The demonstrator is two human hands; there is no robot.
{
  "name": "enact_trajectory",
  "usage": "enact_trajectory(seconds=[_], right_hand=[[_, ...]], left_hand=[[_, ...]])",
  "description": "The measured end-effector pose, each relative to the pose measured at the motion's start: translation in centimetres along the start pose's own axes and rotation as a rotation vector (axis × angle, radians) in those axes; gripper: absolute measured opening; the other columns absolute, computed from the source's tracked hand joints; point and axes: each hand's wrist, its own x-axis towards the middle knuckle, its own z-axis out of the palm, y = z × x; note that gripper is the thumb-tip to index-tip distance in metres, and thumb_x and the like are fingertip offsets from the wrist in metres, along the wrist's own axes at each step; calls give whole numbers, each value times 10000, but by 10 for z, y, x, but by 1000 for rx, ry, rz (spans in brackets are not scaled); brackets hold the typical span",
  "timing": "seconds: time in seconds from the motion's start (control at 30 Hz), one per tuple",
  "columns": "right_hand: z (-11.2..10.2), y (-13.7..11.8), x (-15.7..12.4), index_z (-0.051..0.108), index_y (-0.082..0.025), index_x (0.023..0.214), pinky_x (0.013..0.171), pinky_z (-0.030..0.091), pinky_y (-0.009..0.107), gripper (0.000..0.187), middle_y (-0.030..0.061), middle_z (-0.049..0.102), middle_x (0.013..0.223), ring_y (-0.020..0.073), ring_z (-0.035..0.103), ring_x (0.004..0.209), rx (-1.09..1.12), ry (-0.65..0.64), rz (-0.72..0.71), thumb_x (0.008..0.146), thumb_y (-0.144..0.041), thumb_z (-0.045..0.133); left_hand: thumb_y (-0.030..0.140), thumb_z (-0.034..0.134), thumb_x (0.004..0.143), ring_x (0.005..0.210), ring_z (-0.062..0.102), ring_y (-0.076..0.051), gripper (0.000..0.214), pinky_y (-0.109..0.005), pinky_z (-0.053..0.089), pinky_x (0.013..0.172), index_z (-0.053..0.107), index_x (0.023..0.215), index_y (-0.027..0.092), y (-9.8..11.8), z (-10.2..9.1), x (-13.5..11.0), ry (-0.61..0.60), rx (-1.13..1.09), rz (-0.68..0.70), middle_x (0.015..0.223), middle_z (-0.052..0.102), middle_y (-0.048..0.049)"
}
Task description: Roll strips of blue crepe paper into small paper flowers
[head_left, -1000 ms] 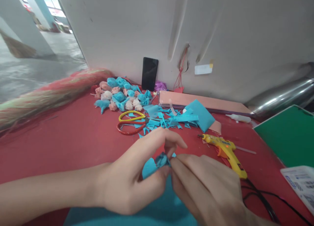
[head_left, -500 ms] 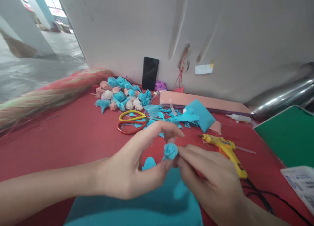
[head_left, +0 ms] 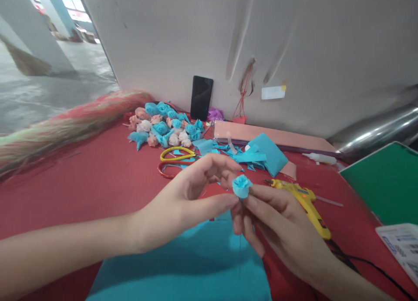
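A small rolled blue paper rose point(head_left: 242, 185) is held up between both hands above the red table point(head_left: 98, 179). My right hand point(head_left: 281, 222) pinches it from below with thumb and fingers. My left hand point(head_left: 189, 201) has its thumb tip pressed against the rose's base, its other fingers curled loosely above. A sheet of blue paper point(head_left: 183, 266) lies on the table under the hands.
A pile of blue, pink and white paper roses point(head_left: 163, 125) lies at the back. Yellow and red scissors point(head_left: 174, 159), blue scraps point(head_left: 235, 155), a folded blue sheet point(head_left: 269, 153), a yellow glue gun point(head_left: 307, 203) with black cord, a black phone point(head_left: 201, 97), a green board point(head_left: 385, 181).
The blue strip has been rolled into a rose, and both hands have lifted it up and a little to the right. The loose tail of paper is gone.
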Motion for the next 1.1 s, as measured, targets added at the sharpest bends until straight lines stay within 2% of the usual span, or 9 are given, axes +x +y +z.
enact_trajectory(seconds=[0.1, 0.17, 0.3, 0.43, 0.53, 0.6, 0.7, 0.9, 1.1], right_hand=[[2, 0, 0, 712, -199, 769, 434, 381, 136, 260, -24, 649, 637, 13, 486, 383, 64, -29, 23, 944, -303, 551], [4, -1, -1, 724, -206, 778, 435, 411, 133, 263, -24, 653, 627, 20, 509, 379, 94, -47, 32, 945, -309, 549], [9, 1, -3, 741, -218, 808, 449, 431, 108, 247, -38, 637, 595, 15, 539, 386, 136, -53, 57, 938, -328, 561], [15, 2, -7, 749, -174, 849, 422, 420, 99, 301, -23, 614, 544, 27, 536, 390, 145, -32, 131, 894, -435, 607], [20, -2, -11, 755, -150, 783, 417, 429, 103, 367, -11, 610, 516, 35, 538, 407, 150, 9, 201, 842, -497, 650], [22, -6, -13, 749, -148, 739, 432, 448, 106, 358, -5, 627, 512, 37, 549, 423, 107, 67, 270, 815, -491, 682], [23, -8, -14, 747, -151, 785, 451, 462, 105, 336, -6, 637, 472, 44, 566, 422, 22, 96, 314, 822, -477, 677], [22, 0, -14, 749, -154, 822, 474, 502, 152, 396, 26, 660, 464, 100, 642, 435, -143, 9, 196, 878, -504, 572], [25, -4, -18, 735, -171, 744, 498, 526, 157, 266, 14, 676, 477, 114, 674, 467, -243, 110, 202, 863, -368, 601]], left_hand=[[154, 544, 922, 620, 627, -102, 152, -242, 487, 591, 494, 1060, 195, 1, 1, -1, -7, 29, 14, 829, 583, 20], [171, 573, 912, 715, 621, -118, 133, -249, 493, 666, 527, 1033, 203, 1, 2, -3, 40, 132, 71, 831, 577, 16], [164, 627, 882, 955, 557, -141, 204, -232, 462, 845, 557, 1059, 237, 1, 0, -9, 158, 455, 298, 953, 555, 3], [118, 595, 883, 944, 531, -148, 243, -254, 443, 876, 535, 1079, 248, 2, -3, -11, 170, 731, 539, 1004, 555, -1], [107, 592, 852, 915, 538, -162, 253, -290, 448, 855, 529, 1062, 233, 4, -3, -9, 147, 842, 652, 967, 567, -2], [84, 601, 821, 899, 541, -158, 274, -294, 453, 833, 527, 1048, 218, 5, -3, -8, 135, 862, 682, 944, 569, -1], [41, 607, 783, 876, 540, -139, 318, -282, 454, 815, 519, 1047, 195, 6, -1, -7, 131, 867, 685, 923, 566, 2], [9, 588, 771, 820, 546, -118, 303, -274, 469, 788, 519, 1022, 165, 7, 3, -10, 95, 913, 723, 873, 572, 8], [17, 625, 784, 836, 530, -117, 278, -275, 480, 804, 512, 1022, 107, 11, -1, -9, 25, 1022, 824, 875, 571, -12]])
